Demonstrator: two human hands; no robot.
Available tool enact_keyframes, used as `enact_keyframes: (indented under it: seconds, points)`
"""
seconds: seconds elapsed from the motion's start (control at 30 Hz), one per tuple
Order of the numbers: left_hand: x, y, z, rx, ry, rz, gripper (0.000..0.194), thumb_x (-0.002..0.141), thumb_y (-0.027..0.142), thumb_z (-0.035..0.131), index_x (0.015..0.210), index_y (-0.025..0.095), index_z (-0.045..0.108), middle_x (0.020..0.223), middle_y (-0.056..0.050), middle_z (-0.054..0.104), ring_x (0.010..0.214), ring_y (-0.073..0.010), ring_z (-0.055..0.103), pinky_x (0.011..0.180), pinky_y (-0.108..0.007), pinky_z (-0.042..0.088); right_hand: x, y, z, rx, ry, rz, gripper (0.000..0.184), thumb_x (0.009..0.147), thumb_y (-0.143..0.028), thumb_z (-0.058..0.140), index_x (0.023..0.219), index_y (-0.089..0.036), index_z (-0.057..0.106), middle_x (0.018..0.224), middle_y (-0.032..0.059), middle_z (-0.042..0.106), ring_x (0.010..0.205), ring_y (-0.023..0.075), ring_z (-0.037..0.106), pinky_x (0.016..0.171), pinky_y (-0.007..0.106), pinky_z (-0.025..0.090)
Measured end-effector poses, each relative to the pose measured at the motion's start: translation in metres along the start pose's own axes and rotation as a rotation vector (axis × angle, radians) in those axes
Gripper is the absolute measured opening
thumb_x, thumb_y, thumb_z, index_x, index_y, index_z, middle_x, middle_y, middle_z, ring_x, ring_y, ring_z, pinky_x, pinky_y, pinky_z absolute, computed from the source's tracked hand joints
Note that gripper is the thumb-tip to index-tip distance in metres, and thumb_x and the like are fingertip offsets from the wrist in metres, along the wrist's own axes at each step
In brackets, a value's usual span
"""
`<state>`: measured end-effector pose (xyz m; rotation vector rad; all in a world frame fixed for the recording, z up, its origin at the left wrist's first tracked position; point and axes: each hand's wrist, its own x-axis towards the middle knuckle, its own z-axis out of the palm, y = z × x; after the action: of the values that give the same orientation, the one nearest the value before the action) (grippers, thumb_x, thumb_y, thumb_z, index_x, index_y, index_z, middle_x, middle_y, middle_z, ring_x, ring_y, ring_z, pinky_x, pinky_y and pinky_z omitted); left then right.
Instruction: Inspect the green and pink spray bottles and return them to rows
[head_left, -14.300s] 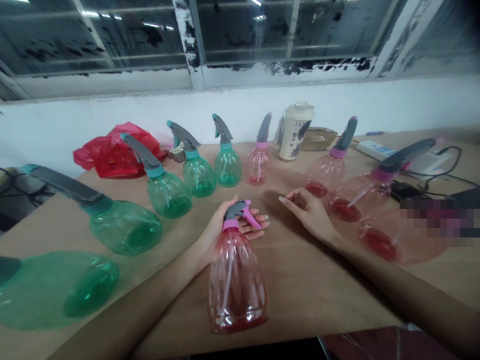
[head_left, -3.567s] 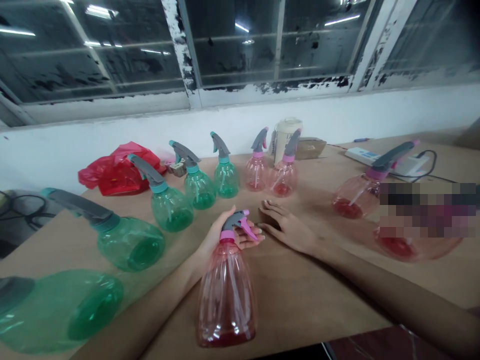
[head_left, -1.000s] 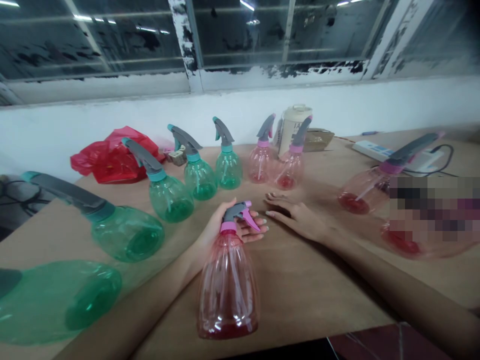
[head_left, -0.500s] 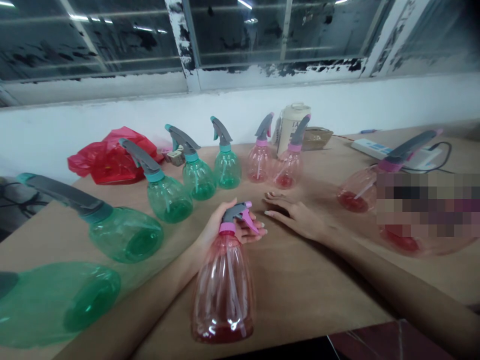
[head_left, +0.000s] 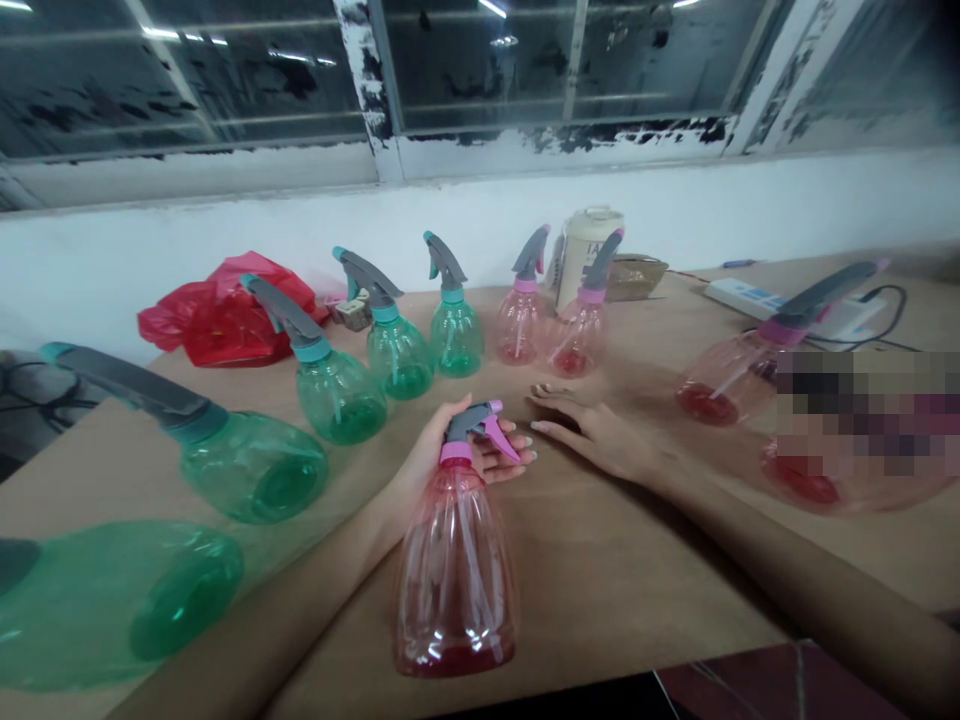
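Observation:
My left hand (head_left: 439,440) cradles the neck of a clear pink spray bottle (head_left: 457,570) from behind. Its thumb lies by the grey sprayer head, and its fingertips show past the pink trigger. The bottle's base tilts toward me, with a thin tube visible inside. Palm down on the table, my right hand (head_left: 592,430) lies with its fingers stretched out and nothing in them. Just beyond it stand two pink spray bottles (head_left: 574,340). Left of my left hand is a green spray bottle (head_left: 341,400) with a grey and teal sprayer head.
More green spray bottles (head_left: 255,465) curve along the left, and pink ones (head_left: 709,390) stand at the right, one partly pixelated. Along the back of the wooden table (head_left: 600,560) are a red plastic bag (head_left: 232,315), a cream container (head_left: 592,250) and a white power strip (head_left: 750,300).
The held spray bottle's lower end has swung slightly right and up, while my left hand keeps its hold near the neck. My right hand stays where it was.

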<state>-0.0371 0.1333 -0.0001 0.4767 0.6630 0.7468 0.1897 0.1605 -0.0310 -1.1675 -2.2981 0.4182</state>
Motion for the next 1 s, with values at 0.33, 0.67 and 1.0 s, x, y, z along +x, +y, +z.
enact_keyframes:
  seconds: [0.33,0.67,1.0]
  points:
    - [-0.008,-0.006,0.01,0.137,0.054,0.145,0.032,0.082,0.041,0.053,0.069,0.013,0.063,0.055,-0.004,0.06,0.05,-0.0144,0.058,0.066,-0.032,0.05,-0.001,0.001,0.002,0.038,0.011,0.01,0.049,0.09,-0.05,0.045,0.132,-0.025,0.05,0.139,0.0055,0.048,0.132,0.0244,0.039,0.111,0.049,0.028]
    - [-0.012,0.031,-0.005,0.155,0.128,0.248,0.041,0.084,0.048,0.05,0.089,0.011,0.067,0.085,-0.014,0.072,0.083,-0.0254,0.07,0.077,-0.036,0.053,-0.009,-0.039,-0.016,0.256,0.04,0.192,0.041,0.089,-0.055,0.042,0.11,-0.028,0.065,0.115,0.0024,0.067,0.108,0.0245,0.061,0.098,0.047,0.044]
    - [-0.027,0.026,0.026,0.397,0.225,0.794,0.031,0.077,0.045,0.059,0.08,0.015,0.067,0.08,-0.007,0.073,0.093,-0.027,0.067,0.082,-0.035,0.05,-0.03,-0.134,-0.008,0.18,0.034,0.185,0.085,0.061,-0.075,0.061,0.129,-0.027,0.046,0.115,0.0085,0.065,0.098,0.0329,0.064,0.083,0.051,0.05]
